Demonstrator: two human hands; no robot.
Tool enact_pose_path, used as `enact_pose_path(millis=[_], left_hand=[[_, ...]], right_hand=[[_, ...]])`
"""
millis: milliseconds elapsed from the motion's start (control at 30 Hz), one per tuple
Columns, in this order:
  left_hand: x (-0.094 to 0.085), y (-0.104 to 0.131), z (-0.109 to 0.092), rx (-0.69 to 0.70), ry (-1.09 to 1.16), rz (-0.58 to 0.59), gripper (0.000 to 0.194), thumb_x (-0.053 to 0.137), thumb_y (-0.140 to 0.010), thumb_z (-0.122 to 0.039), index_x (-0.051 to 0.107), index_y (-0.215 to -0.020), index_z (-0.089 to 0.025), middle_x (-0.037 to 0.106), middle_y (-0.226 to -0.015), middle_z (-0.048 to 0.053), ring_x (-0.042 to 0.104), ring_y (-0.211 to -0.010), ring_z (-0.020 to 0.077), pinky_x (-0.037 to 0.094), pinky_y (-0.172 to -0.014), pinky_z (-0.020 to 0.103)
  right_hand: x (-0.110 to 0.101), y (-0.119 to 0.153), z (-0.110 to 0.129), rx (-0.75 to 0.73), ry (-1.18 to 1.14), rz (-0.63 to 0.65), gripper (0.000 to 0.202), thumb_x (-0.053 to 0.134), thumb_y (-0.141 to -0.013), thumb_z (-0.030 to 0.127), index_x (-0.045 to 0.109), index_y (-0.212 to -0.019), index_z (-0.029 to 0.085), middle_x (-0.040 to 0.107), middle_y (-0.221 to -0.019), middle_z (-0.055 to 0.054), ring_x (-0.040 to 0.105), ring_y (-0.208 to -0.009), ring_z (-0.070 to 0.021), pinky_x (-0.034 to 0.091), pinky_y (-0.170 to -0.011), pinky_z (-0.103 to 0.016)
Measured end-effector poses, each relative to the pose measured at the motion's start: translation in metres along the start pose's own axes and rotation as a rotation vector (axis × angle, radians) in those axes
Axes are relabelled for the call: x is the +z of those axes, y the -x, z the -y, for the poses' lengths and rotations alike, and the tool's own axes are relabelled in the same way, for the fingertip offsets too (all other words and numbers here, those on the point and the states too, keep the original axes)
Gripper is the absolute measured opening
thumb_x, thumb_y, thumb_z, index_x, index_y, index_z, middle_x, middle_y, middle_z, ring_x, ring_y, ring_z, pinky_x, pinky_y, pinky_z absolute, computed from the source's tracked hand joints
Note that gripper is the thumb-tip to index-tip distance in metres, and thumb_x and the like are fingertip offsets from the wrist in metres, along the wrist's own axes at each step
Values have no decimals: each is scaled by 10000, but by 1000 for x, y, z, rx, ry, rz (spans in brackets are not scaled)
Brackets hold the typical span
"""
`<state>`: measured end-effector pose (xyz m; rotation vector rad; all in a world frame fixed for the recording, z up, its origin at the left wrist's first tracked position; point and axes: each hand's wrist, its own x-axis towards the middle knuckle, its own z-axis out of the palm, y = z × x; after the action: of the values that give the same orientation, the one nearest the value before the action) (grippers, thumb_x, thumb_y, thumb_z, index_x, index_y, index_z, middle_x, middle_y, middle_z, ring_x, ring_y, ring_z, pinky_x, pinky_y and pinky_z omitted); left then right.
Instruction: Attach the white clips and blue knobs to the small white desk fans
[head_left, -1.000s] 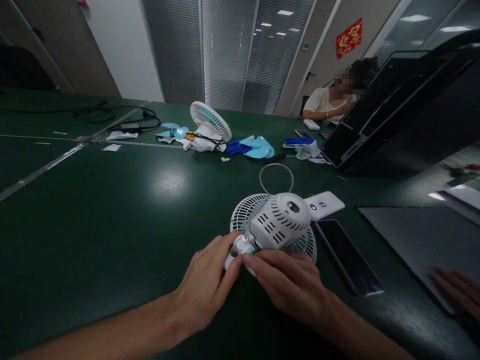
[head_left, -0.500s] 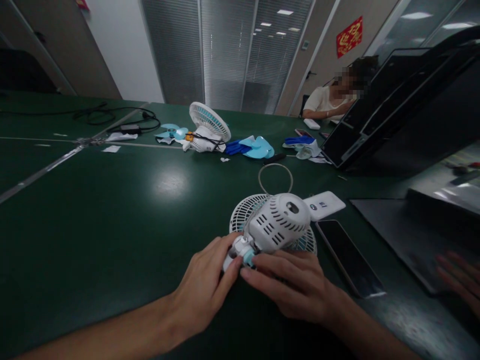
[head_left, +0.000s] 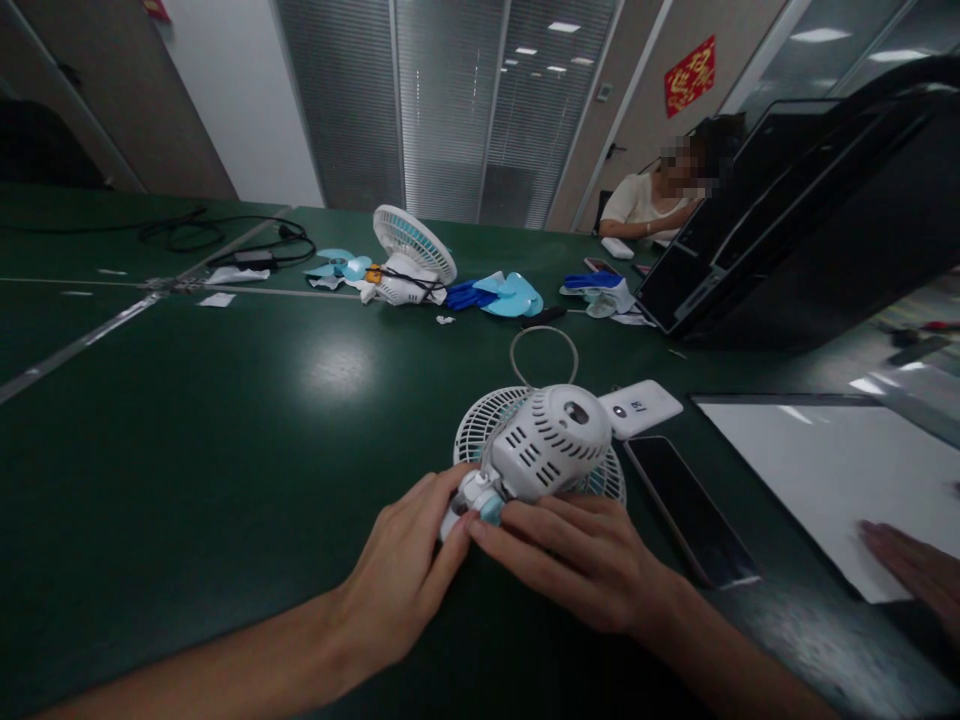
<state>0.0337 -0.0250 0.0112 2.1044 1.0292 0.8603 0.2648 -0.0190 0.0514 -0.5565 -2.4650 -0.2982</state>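
A small white fan (head_left: pixel 551 440) lies grille-down on the green table, its rounded motor housing facing up. My left hand (head_left: pixel 405 555) is closed on the clip base at the fan's near end, thumb and forefinger around it. The fingers of my right hand (head_left: pixel 581 560) press together at the light blue knob (head_left: pixel 490 508) beside the base, and its thumb tip is hidden. A white tag-like piece (head_left: pixel 646 407) lies at the right of the housing, and a pale cable loop (head_left: pixel 544 357) curves behind it.
Right of the fan lie a dark phone (head_left: pixel 691 510) and a white-surfaced panel (head_left: pixel 832 470), with another person's hand (head_left: pixel 911 570) over it. Further back are another fan (head_left: pixel 412 245), blue blades (head_left: pixel 512 295), gloves (head_left: pixel 600 290), cables (head_left: pixel 247 240) and a large black screen (head_left: pixel 787 230). A person (head_left: pixel 652 205) sits behind.
The panel at the right, dark before, now shows a white surface, and the other person's hand there has shifted. The view has moved slightly; both my hands stay on the fan.
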Motion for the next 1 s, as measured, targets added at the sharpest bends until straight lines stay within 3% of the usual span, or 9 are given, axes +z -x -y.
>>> enact_pose_path(millis=[300, 433, 533, 633, 767, 1000], left_hand=[[2, 0, 2, 12, -15, -10, 376, 419, -1048, -262, 387, -1422, -264, 632, -1238, 81, 624, -1070, 240, 515, -935, 420], [1, 0, 1, 12, -3, -11, 364, 418, -1051, -272, 402, -1414, -254, 639, -1232, 88, 626, -1054, 244, 519, -926, 423], [0, 0, 0, -1, 17, -3, 357, 419, -1052, -274, 408, -1409, -255, 638, -1220, 84, 626, -1056, 239, 515, -927, 411], [0, 1, 0, -12, 11, -2, 356, 420, -1052, -265, 408, -1408, -265, 631, -1229, 79, 621, -1082, 236, 506, -950, 402], [1, 1, 1, 23, -17, -10, 387, 422, -1042, -248, 387, -1428, -263, 626, -1255, 87, 620, -1099, 247, 508, -956, 402], [1, 0, 0, 7, -39, -12, 381, 428, -1042, -255, 396, -1422, -274, 640, -1238, 71, 637, -1082, 238, 521, -942, 384]], right_hand=[[22, 6, 18, 182, 1, -131, 404, 592, -942, 104, 578, -1342, 156, 734, -961, -17, 668, -782, -102, 528, -709, -223], [12, 4, 10, 75, -54, -113, 359, 536, -962, 99, 608, -1309, 157, 721, -934, -32, 666, -786, -107, 526, -663, -221], [2, 2, 1, -37, -47, -39, 327, 502, -991, 138, 623, -1293, 174, 734, -1036, -31, 670, -802, -109, 541, -665, -227], [-2, 0, -1, -54, -19, -28, 307, 484, -1006, 153, 633, -1275, 147, 735, -1060, -41, 680, -818, -109, 552, -685, -223], [6, 2, 4, 21, -42, -57, 325, 459, -1007, 127, 612, -1292, 99, 727, -1037, -71, 688, -851, -115, 557, -742, -227], [21, 6, 17, 194, -49, -152, 387, 571, -946, 95, 581, -1328, 154, 722, -934, -14, 665, -772, -92, 535, -732, -217]])
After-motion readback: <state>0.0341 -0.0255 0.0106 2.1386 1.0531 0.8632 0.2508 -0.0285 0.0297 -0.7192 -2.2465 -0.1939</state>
